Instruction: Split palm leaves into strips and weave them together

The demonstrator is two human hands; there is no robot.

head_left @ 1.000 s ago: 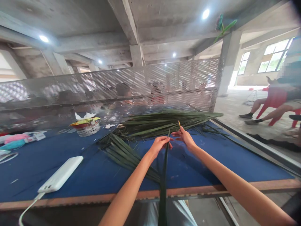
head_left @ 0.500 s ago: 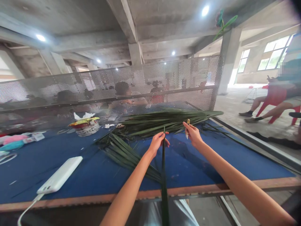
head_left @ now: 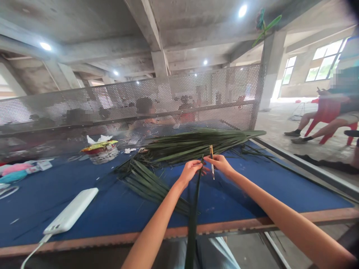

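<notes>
My left hand (head_left: 190, 171) pinches a long, narrow strip of green palm leaf (head_left: 193, 216) that hangs down past the table edge toward my lap. My right hand (head_left: 220, 164) is shut on a slim craft knife (head_left: 211, 158) with a yellowish handle and a silver lower end, held upright right next to the strip. The fingers of both hands nearly meet. Beyond them, a large palm frond (head_left: 196, 145) lies across the blue table top (head_left: 224, 198), and its loose leaflets (head_left: 146, 186) spread out to the left of my left hand.
A white power bank (head_left: 71, 211) with a cable lies at the near left. A woven basket (head_left: 102, 155) holds a snack wrapper. A perforated metal screen (head_left: 140, 101) stands behind the table, with people beyond it. To the right, a person sits on a red chair (head_left: 327, 110).
My right hand has swung left, back beside my left hand, and the knife now stands upright by the strip. Half a second ago the hands were further apart.
</notes>
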